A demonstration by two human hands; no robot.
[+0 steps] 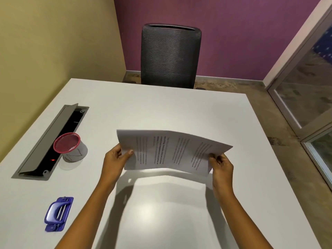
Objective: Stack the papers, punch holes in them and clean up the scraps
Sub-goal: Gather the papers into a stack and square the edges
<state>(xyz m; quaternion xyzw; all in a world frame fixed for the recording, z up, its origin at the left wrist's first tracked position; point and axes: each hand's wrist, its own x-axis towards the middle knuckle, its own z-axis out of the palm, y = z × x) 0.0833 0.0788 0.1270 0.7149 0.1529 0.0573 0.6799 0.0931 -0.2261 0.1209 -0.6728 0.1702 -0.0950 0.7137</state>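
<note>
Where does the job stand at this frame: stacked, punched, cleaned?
Stacking looks underway: the left hand and right hand grip the ends of the papers, held together above the table. Punching has not started: the blue hole punch lies untouched at the near left, and no holes show in the sheets. No scraps are visible, so cleanup remains.

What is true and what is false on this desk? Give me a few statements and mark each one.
1. The left hand and right hand both grip the papers above the table. True.
2. The hole punch sits on the papers. False: it lies apart on the table, left of the left arm.
3. The red-rimmed cup stands by the open cable hatch. True.
4. The chair is bright red. False: it is dark grey.
</note>
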